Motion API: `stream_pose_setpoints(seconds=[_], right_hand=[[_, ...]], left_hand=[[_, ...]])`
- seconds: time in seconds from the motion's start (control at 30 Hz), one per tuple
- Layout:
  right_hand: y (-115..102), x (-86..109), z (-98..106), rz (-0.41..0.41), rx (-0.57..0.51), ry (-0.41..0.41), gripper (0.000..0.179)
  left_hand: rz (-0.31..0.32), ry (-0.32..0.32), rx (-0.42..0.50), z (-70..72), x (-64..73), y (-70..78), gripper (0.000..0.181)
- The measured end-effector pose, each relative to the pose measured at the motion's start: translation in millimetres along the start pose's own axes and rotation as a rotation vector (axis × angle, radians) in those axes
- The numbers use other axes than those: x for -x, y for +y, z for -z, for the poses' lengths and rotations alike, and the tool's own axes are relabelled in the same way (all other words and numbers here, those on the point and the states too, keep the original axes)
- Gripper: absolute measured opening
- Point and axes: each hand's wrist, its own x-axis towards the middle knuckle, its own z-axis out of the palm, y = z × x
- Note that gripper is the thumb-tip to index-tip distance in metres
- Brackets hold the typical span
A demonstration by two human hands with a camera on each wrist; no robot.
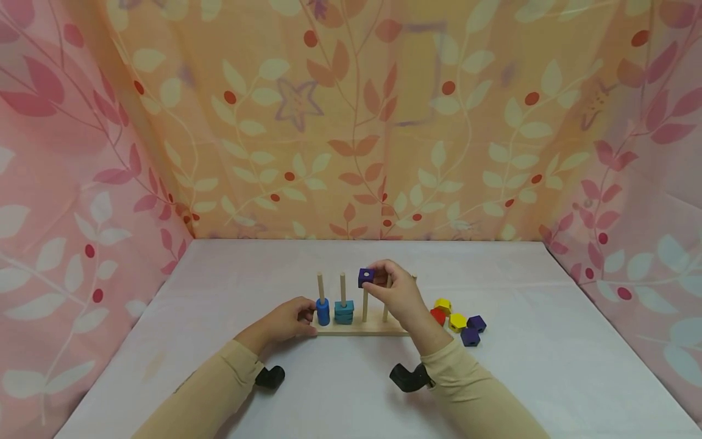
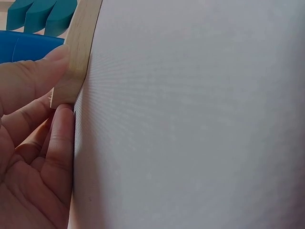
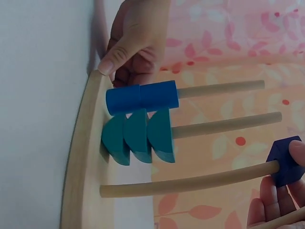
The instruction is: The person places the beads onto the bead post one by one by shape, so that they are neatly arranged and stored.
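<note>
While the left hand (image 1: 287, 318) pinches the wooden base (image 1: 356, 330), the right hand (image 1: 397, 296) clamps its fingers on the purple block (image 1: 362, 280) below frame centre, likely light, rigid and best gripped by its sides.

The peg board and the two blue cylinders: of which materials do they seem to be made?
Peg board: likely bare wood, matte, pale tan, with faint grain. Blue cylinders: perhaps painted wood, smooth, slightly shiny; the even colour shows no grain, so plastic remains possible.

On the white tabletop (image 1: 334, 381) I see a wooden peg rack (image 1: 356, 330) touching the left fingers (image 1: 307, 330); red, yellow and purple blocks (image 1: 457, 322) lie right of the right fingers (image 1: 388, 267).
</note>
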Motion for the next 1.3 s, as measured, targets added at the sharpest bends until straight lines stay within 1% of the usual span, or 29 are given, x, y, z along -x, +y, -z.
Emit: stream_pose_setpoints(seconds=[0.13,0.23,0.43,0.6,0.83,0.97,1.1,1.3], right_hand=[[5,0.8,-2,0.001,-0.014,0.031,0.031],[10,1.5,-4,-0.01,-0.032,0.046,0.033],[20,3.3,-7,-0.059,-0.053,0.051,0.031],[28,5.1,-10,-0.083,-0.017,0.062,0.03],[45,5.4,-14,-0.066,0.042,0.061,0.029],[54,5.6,-17,-0.072,0.04,0.046,0.029],[62,6.3,-19,-0.101,0.041,0.026,0.029],[67,9.4,-21,-0.132,0.127,0.036,0.028]], left_hand=[[0.002,-0.001,0.013,-0.3,0.1,0.2,0.044],[-0.001,-0.001,0.004,0.0,1.2,2.6,0.043],[0.001,-0.002,0.003,0.4,3.1,6.6,0.042],[-0.004,0.002,-0.001,0.1,2.7,7.2,0.042],[-0.01,0.006,-0.004,0.0,2.1,6.2,0.044],[-0.012,0.007,-0.006,-0.1,2.1,4.7,0.045],[-0.014,0.009,0.0,-0.1,2.2,2.9,0.045],[-0.016,0.01,0.002,-0.7,1.2,-0.3,0.044]])
